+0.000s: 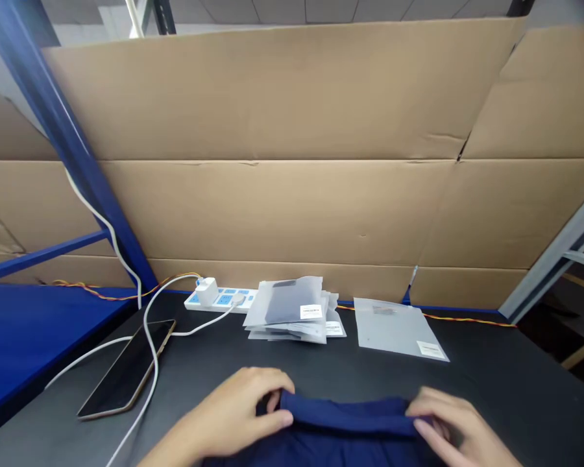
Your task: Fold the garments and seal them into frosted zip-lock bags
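Observation:
A navy blue piece of fabric, looking like a garment (345, 418), lies at the front of the black tabletop, its lower part cut off by the frame edge. One folded or banded edge of it is raised between both hands. My left hand (238, 408) pinches that edge at its left end, thumb in front and fingers behind. At the right end my right hand (455, 425) grips the same edge, slightly blurred. What kind of garment this is, I cannot tell.
Behind the fabric lie a stack of frosted plastic bags (287, 311) with labels and a single flat bag (394, 327). A white power strip (221, 299) with plugs stands at the back. A phone (129, 370) with a white cable (150, 344) lies left. Cardboard (296, 207) walls the rear.

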Demonstrator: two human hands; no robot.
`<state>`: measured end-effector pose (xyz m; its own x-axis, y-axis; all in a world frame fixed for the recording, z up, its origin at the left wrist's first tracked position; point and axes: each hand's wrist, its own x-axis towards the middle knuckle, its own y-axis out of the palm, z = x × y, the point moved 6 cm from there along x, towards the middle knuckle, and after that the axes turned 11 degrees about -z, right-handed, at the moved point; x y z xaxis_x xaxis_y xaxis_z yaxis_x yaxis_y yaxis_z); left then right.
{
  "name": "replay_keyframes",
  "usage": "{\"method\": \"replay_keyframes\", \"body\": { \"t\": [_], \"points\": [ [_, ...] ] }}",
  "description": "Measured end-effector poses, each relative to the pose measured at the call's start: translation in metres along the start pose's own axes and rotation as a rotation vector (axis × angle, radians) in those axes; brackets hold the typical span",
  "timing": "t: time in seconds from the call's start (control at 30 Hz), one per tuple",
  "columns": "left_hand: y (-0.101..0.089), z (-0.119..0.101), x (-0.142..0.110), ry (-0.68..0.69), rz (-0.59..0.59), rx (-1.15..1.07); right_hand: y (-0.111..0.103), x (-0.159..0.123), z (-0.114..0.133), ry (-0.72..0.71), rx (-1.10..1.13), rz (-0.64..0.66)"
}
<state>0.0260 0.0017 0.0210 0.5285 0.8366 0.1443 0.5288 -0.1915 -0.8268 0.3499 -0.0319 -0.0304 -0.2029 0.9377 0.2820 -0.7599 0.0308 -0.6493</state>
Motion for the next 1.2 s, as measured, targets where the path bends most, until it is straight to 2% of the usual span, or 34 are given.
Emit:
{"method": "replay_keyframes", "body": {
  "t": [0.1, 0.17, 0.23, 0.3, 0.4, 0.53, 0.7, 0.83, 1.2],
  "points": [
    [-0.008, 0.025, 0.031, -0.058, 0.076, -0.145, -0.001, 0.053, -0.004, 0.029, -0.01, 0.027],
    [-0.007, 0.049, 0.045, -0.117, 0.063, -0.254, 0.008, 0.081, -0.012, 0.045, -0.007, 0.067],
    [-0.004, 0.069, 0.049, -0.161, 0.037, -0.381, 0.016, 0.096, -0.023, 0.043, -0.006, 0.036],
    [-0.003, 0.081, 0.046, -0.179, 0.015, -0.487, 0.021, 0.098, -0.033, 0.029, -0.005, -0.01],
    [-0.004, 0.087, 0.04, -0.179, 0.006, -0.552, 0.023, 0.092, -0.043, 0.035, 0.018, -0.016],
    [0.001, 0.092, 0.042, -0.215, 0.026, -0.534, 0.019, 0.093, -0.045, 0.032, 0.035, -0.04],
    [0.009, 0.102, 0.049, -0.228, 0.055, -0.527, 0.023, 0.097, -0.049, 0.003, 0.006, -0.001],
    [0.011, 0.105, 0.051, -0.233, 0.078, -0.521, 0.023, 0.096, -0.054, 0.007, 0.012, 0.003],
    [0.01, 0.104, 0.051, -0.219, 0.053, -0.488, 0.02, 0.096, -0.055, 0.035, 0.057, -0.005]
  ]
}}
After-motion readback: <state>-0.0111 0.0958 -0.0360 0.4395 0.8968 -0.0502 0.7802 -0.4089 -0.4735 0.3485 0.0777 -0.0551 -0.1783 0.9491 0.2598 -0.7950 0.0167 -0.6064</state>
